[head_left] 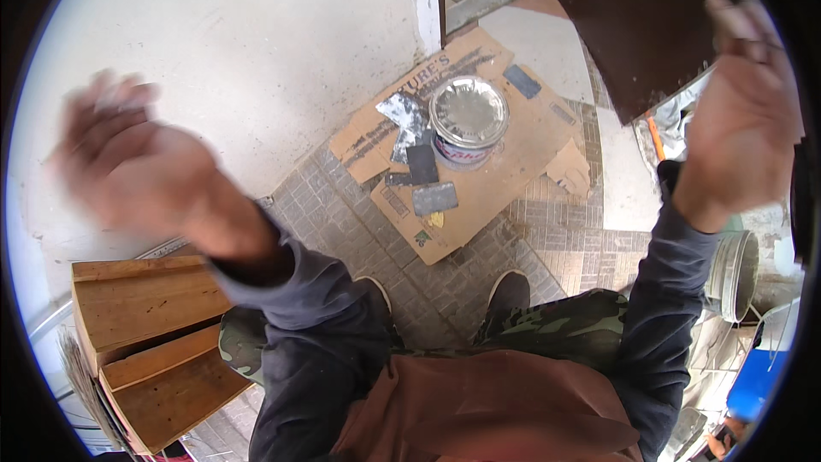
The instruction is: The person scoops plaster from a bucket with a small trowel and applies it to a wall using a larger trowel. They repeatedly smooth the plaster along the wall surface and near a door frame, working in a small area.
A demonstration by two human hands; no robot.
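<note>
My left hand (141, 162) is raised at the left in front of the pale wall. Motion blurs its loosely bent fingers, which look apart with nothing between them. Up at the right, my right hand (740, 120) is held before the dark brown door panel, its fingers loosely extended and also somewhat blurred; I see nothing in it. Both hands are well away from the round paint can (469, 115), which stands upright on a flattened cardboard sheet (500, 171) with its silvery lid on. Dark sandpaper pieces (434, 198) and a white-smeared scrap (400, 111) lie beside the can.
A wooden drawer-like box (141, 308) stands at the lower left. White buckets (734, 274) and a blue object (757, 383) are at the lower right. The dark door panel (637, 26) rises at the upper right. My shoes (510, 291) are on the tiled floor (333, 214) near the cardboard.
</note>
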